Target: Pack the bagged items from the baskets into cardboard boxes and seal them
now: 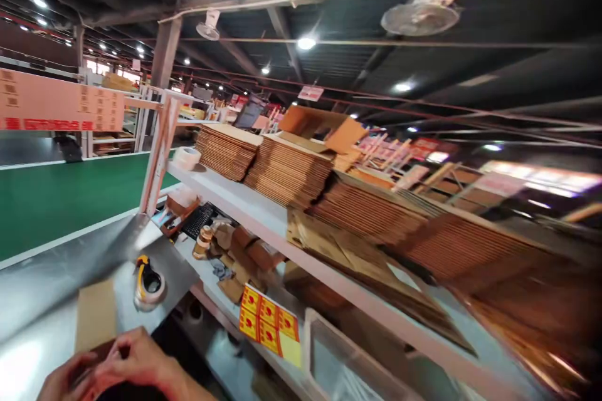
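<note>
At the lower left, my left hand point(68, 377) and my right hand point(138, 358) are close together with fingers curled on a small cardboard box point(96, 313). One flat tan panel of it points away from me over the metal tabletop; the rest is mostly hidden behind my hands. Beyond my right hand, a tape dispenser point(149, 285) with a yellow and black handle and a roll of tape lies on the metal table point(42, 282).
A shelf point(226, 191) on the right bears stacks of flat cardboard point(291, 166) and a white tape roll point(186, 158). Below are a keyboard point(197, 219), red-yellow labels point(269, 319) and a plastic bin point(308, 351). A green conveyor belt point(79, 191) runs behind the table.
</note>
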Action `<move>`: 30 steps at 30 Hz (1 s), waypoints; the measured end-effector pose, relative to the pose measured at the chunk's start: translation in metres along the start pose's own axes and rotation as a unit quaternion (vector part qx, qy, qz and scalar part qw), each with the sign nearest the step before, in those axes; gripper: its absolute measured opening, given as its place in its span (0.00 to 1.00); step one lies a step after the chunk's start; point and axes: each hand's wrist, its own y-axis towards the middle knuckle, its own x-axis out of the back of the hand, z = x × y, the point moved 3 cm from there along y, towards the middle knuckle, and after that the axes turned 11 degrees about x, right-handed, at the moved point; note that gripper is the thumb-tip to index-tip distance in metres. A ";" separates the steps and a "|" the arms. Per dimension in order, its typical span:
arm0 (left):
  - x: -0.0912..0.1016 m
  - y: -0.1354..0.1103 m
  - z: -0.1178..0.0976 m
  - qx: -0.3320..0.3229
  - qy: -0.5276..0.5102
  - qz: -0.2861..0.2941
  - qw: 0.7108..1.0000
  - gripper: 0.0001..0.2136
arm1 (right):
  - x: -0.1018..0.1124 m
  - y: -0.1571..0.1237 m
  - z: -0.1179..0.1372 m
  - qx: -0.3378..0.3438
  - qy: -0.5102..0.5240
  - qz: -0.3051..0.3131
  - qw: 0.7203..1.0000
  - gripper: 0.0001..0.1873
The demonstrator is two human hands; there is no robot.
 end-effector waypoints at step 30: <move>-0.290 -0.095 -0.006 0.089 0.012 0.134 0.987 0.28 | 0.103 -0.293 -0.073 -0.143 0.415 -0.325 0.838 0.31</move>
